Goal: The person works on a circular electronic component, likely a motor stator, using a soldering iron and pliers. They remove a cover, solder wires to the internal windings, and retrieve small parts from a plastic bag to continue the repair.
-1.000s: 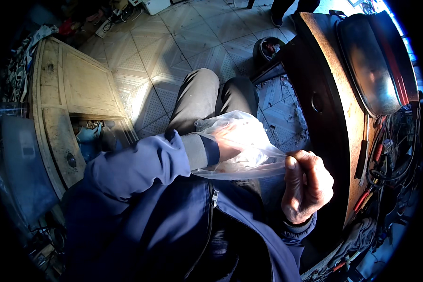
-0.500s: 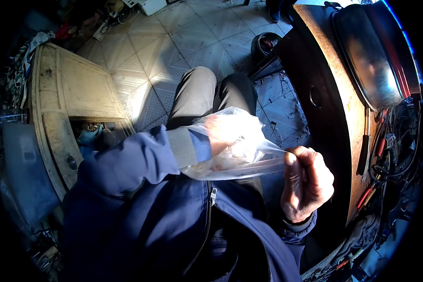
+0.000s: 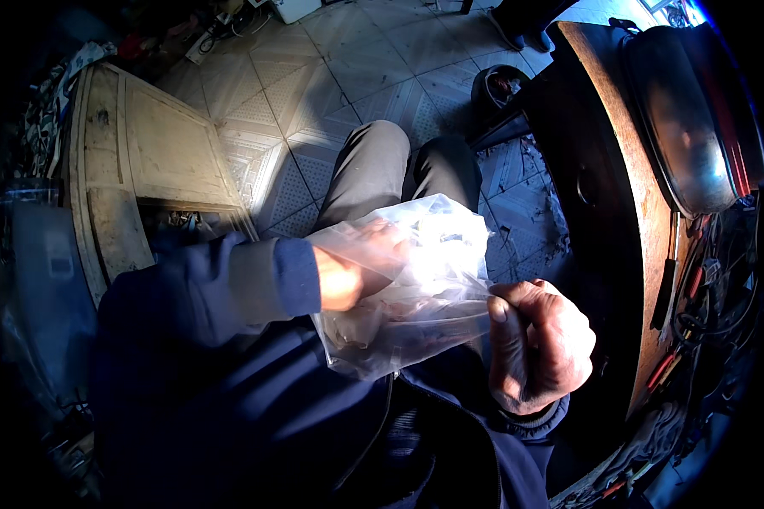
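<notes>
A clear plastic bag point(image 3: 373, 348) lies over my lap, its middle bright with glare. My left hand point(image 3: 348, 271) reaches in from the left and is inside the bag up to about the wrist. Plastic and glare veil its fingers, so what they touch is hidden. At the bag's right side, my right hand point(image 3: 545, 343) pinches the gathered edge between thumb and forefinger. Some pale shapes show faintly through the film, too unclear to name.
On the left stands a worn pale wooden cabinet point(image 3: 170, 144). A dark wooden table point(image 3: 615, 119) at my right bears a rounded metal vessel point(image 3: 683, 127) and several tools point(image 3: 683, 297). A bucket point(image 3: 496, 89) and another person's shoes point(image 3: 509, 32) are on the tiled floor point(image 3: 382, 55) ahead.
My left hand has drawn back to the left, showing more wrist. The bag hangs wider and lower, less stretched. My right hand has moved slightly left, still pinching the edge.
</notes>
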Demonstrator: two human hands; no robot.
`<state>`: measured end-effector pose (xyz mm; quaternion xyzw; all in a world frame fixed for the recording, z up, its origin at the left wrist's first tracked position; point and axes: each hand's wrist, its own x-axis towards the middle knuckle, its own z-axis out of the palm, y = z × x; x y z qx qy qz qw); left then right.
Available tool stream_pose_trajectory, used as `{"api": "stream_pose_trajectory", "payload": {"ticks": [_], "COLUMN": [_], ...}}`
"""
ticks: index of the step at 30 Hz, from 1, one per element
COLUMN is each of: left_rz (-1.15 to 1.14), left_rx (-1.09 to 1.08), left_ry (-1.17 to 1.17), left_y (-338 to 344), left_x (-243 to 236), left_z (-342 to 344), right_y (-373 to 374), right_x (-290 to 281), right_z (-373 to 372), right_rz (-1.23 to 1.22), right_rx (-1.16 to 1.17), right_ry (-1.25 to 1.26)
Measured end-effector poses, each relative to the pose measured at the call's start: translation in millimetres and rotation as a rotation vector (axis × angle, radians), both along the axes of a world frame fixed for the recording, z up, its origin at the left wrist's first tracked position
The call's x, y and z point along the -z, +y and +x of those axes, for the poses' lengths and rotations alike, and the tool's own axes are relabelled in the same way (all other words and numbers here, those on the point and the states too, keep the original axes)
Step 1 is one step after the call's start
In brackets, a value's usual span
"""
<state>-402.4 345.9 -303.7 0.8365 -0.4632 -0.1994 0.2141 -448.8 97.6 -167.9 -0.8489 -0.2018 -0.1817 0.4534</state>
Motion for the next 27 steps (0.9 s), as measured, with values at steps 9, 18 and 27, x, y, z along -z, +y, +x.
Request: {"api": "stream_pose_trajectory", "payload": {"ticks": [9, 18, 27], "left_rz": [-0.343, -0.568, -0.182], "left_rx": [-0.081, -0.107, -0.067], "left_ry": [-0.225, 0.246, 0.206], "left_y": [-35.6, -32.3, -9.7], "left_x": [29.5, -79.7, -120.4], "left_z": [3.1, 56.3, 50.1], "right_y": [1.0, -9.4, -7.0], "right_x": [9.8, 5.7, 9.7], "right_z": [0.9, -0.1, 3.5], "right_rz": [0.008, -0.032, -0.163], "right_rx": [0.002, 0.069, 0.192], "right_ry": [-0.029, -0.043, -0.036]}}
